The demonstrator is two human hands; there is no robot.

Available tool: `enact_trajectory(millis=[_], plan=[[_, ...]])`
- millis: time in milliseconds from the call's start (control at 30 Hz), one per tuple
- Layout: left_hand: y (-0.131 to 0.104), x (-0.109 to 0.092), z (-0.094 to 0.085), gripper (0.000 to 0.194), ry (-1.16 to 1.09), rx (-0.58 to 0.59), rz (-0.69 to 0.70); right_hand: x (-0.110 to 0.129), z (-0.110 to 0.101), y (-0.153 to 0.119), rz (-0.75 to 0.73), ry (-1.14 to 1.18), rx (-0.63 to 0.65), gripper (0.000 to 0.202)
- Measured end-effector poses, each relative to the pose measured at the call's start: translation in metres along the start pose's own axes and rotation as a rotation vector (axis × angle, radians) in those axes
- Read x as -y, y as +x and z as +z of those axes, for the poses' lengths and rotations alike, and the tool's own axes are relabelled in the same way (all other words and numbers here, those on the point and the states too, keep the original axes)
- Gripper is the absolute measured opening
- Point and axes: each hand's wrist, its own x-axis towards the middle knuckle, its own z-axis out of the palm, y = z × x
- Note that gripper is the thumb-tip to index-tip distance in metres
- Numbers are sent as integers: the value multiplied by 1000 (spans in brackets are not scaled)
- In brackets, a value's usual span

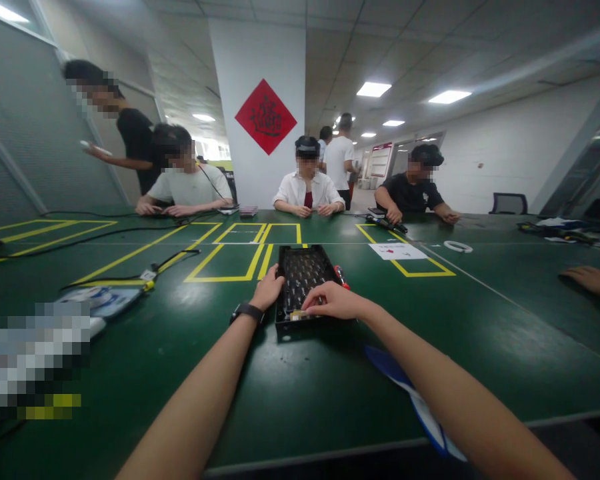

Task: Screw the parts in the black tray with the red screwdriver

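Observation:
A black rectangular tray (281,327) lies on the green table in front of me, with rows of small shiny metal pieces (300,273) inside. My left hand (269,288) grips the tray's left side, a dark watch on its wrist. Over the near end of the tray, my right hand (334,300) has thumb and fingertips pinched together beside a small yellowish piece (297,315). What those fingertips hold is too small to make out. Just past the right hand, a tool with red parts (341,277) rests against the tray's right side, partly hidden.
Yellow tape lines mark the green table (305,400). A white paper sheet (398,251) and a white ring (458,247) lie to the right. Under my right forearm is a blue-and-white flat item (405,383). Cables and a plastic packet (105,300) are left. People sit opposite; another's hand (590,280) rests right.

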Motion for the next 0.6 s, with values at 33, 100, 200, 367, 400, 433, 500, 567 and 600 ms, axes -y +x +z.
enact_trajectory(millis=[33,100,200,367,400,433,500,567,600], plan=[[-1,0,0,57,-1,-15,8,0,1,0,-3,-26,3,29],[-3,-3,0,55,-5,-30,37,0,3,0,-1,-47,8,31],[-5,-7,-2,53,-4,-38,74,-1,7,2,9,-67,-5,31],[-7,-9,-3,51,10,-41,83,-2,10,2,-29,-175,-54,25],[-6,-8,-3,51,9,-40,85,-2,10,2,-43,-184,-52,24],[-6,-8,-3,51,7,-40,87,-3,10,3,-54,-190,-50,24],[-6,-8,-3,51,4,-37,89,-5,10,3,-63,-202,-54,23],[-7,-9,-3,52,9,-36,87,-7,11,4,-59,-209,-58,23],[-7,-9,-3,52,12,-35,85,-8,12,4,-58,-209,-59,24]])
